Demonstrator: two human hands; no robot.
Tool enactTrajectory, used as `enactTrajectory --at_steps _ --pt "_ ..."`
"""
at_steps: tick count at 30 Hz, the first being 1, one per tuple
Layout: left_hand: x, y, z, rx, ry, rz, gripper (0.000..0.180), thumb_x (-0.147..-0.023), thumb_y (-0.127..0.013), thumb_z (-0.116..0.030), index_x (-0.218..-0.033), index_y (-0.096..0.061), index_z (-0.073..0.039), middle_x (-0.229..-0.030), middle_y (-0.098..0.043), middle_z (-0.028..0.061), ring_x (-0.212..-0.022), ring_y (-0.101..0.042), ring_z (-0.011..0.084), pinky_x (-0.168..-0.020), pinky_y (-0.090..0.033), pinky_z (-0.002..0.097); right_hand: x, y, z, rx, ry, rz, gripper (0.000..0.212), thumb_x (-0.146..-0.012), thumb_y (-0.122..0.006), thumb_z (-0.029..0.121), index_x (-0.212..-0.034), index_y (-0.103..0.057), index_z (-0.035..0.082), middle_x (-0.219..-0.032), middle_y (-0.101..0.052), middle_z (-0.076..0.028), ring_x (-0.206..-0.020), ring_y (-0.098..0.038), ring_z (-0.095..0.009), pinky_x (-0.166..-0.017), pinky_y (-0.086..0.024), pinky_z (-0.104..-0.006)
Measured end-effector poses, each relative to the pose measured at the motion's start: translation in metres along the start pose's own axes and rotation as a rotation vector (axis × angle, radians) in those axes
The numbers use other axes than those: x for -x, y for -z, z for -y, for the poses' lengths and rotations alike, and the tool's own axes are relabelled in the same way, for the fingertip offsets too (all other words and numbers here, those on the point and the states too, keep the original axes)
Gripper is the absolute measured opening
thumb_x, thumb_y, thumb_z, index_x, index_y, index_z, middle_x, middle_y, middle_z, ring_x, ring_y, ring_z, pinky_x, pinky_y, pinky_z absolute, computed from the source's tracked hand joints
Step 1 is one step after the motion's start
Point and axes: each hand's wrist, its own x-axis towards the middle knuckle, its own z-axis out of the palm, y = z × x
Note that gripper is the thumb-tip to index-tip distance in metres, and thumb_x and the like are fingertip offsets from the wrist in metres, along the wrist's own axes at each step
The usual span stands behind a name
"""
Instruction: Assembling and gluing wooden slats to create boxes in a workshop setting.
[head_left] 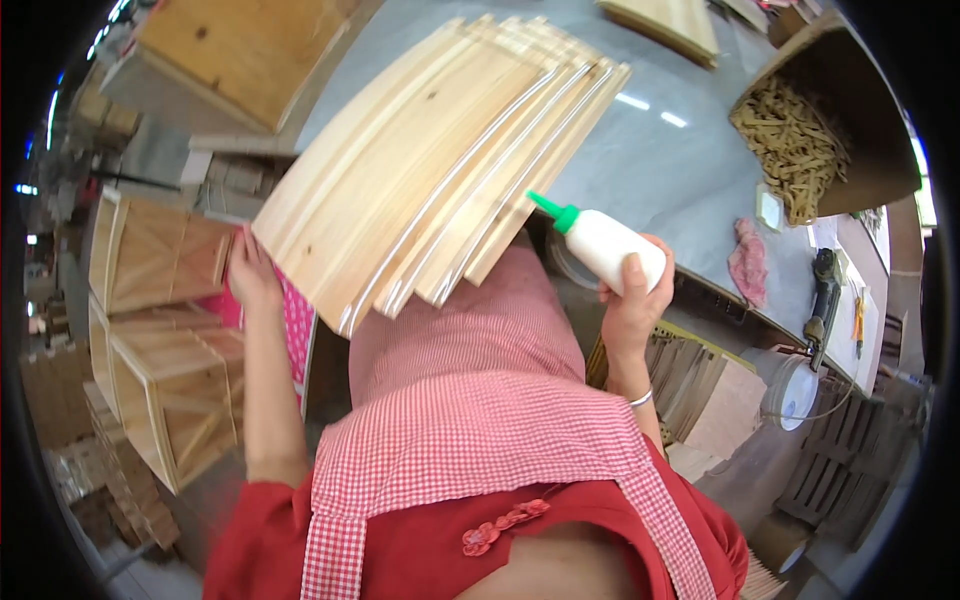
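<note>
A fanned stack of pale wooden boards (pixel 400 150) lies across the grey table and overhangs its front edge. White lines of glue run lengthwise along several of the stepped board edges. At the stack's near left corner, my left hand (pixel 250 272) grips the board's end, its fingers partly hidden. My right hand (pixel 640 295) is wrapped round a white glue bottle (pixel 612 247) with a green cap and nozzle. The bottle tilts up to the left, its tip beside the rightmost boards; I cannot tell whether it touches them.
A cardboard box (pixel 870 110) of small wooden pieces (pixel 790 140) stands on the grey table (pixel 400 50) at right. Nearby lie a pink cloth (pixel 748 262) and a dark power tool (pixel 823 290). Wooden crates (pixel 165 255) are stacked at left.
</note>
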Motion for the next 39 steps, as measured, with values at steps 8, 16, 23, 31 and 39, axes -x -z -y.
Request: enactTrajectory --at_steps 8,16,23,31,39 --pt "0.068 0.029 0.041 0.059 0.388 0.144 0.054 -0.103 -0.041 -0.039 -0.137 -0.051 0.001 -0.134 -0.060 0.0187 -0.125 -0.058 0.0324 -0.107 -0.048 0.0476 -0.108 0.022 0.001 -0.022 0.191 -0.280 0.039 -0.097 -0.067 0.028 -0.117 -0.051 -0.001 -0.088 -0.061 -0.008 -0.055 -0.054 -0.011 -0.044 -0.041 -0.0237" --pt "0.158 -0.031 0.106 0.164 0.889 0.278 0.057 -0.104 -0.047 -0.043 -0.150 -0.041 -0.009 -0.149 -0.049 0.0116 -0.136 -0.050 0.0283 -0.110 -0.047 0.0472 -0.211 0.019 -0.011 0.145 0.154 -0.431 0.037 -0.094 -0.071 0.033 -0.104 -0.055 0.001 -0.083 -0.061 -0.006 -0.052 -0.054 -0.010 -0.042 -0.041 -0.0236" --pt "0.165 -0.044 0.095 -0.115 0.831 0.253 0.057 -0.101 -0.053 -0.043 -0.146 -0.045 -0.009 -0.146 -0.052 0.0113 -0.134 -0.050 0.0282 -0.114 -0.043 0.0465 -0.263 0.022 -0.034 0.296 0.154 -0.409 0.053 -0.087 -0.076 0.038 -0.110 -0.054 -0.005 -0.093 -0.065 -0.016 -0.058 -0.062 -0.018 -0.049 -0.050 -0.0319" --pt "0.154 -0.028 0.100 0.082 0.823 0.394 0.060 -0.099 -0.056 -0.045 -0.146 -0.046 -0.008 -0.146 -0.052 0.0121 -0.135 -0.049 0.0297 -0.115 -0.041 0.0489 -0.293 0.032 -0.057 0.493 0.239 -0.454 0.059 -0.084 -0.076 0.040 -0.115 -0.057 -0.007 -0.105 -0.068 -0.026 -0.100 -0.067 -0.041 -0.091 -0.050 -0.0455" --pt "0.167 -0.057 0.079 0.114 0.813 0.231 0.062 -0.100 -0.053 -0.046 -0.147 -0.044 -0.006 -0.147 -0.051 0.0140 -0.135 -0.049 0.0332 -0.115 -0.040 0.0511 -0.268 0.033 -0.038 0.552 0.307 -0.398 0.053 -0.082 -0.078 0.036 -0.112 -0.060 -0.004 -0.101 -0.070 -0.023 -0.096 -0.069 -0.037 -0.087 -0.052 -0.0435"
